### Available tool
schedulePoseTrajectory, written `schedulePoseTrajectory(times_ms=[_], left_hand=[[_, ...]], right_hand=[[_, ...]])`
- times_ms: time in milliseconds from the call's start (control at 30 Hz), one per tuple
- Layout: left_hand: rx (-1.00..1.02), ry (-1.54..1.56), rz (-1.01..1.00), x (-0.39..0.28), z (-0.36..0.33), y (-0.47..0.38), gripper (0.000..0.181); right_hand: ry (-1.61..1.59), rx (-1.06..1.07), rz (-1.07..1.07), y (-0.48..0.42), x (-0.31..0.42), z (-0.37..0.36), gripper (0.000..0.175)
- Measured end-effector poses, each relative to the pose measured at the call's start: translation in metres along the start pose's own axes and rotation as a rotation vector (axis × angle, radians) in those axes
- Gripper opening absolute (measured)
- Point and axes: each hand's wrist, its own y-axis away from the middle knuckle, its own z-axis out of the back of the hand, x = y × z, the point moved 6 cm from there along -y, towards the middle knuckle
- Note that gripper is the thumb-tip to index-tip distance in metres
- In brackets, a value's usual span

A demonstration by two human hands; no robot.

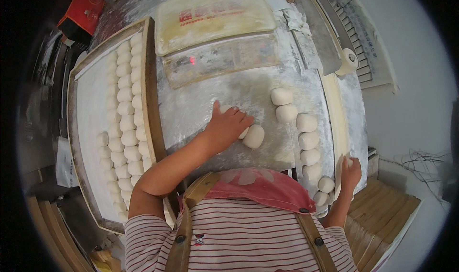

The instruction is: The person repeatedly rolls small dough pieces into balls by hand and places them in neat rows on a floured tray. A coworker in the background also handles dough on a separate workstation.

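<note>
My left hand (231, 126) is cupped over round white dough pieces on the floured table (193, 103). One dough piece (225, 109) peeks out past its fingers, and another (254, 136) sits just beside the hand, to the right. How many lie beneath the palm is hidden. At the right, my right hand (351, 172) is at the near end of a narrow pale conveyor belt (337, 110), its fingers closed around a small pale dough piece (349, 162). Just left of the belt, a row of dough pieces (309, 141) runs toward my apron (251, 187).
A wooden-rimmed tray (152, 92) at the left holds rows of dough balls (127, 123). Behind the work area stands a floury scale (218, 58) with a lit red display and a pale pan (215, 19). A machine roller (348, 61) sits over the belt. Stacked wooden boards (380, 214) stand at the lower right.
</note>
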Motion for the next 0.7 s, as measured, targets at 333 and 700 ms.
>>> schedulePoseTrajectory(times_ms=[333, 700], left_hand=[[-0.053, -0.044, -0.041, -0.015, 0.005, -0.002, 0.07], [-0.409, 0.924, 0.229, 0.104, 0.025, 0.003, 0.065]], right_hand=[[-0.102, 0.123, 0.194, -0.113, 0.137, -0.01, 0.08], [-0.278, 0.132, 0.267, -0.13, 0.196, -0.003, 0.05]])
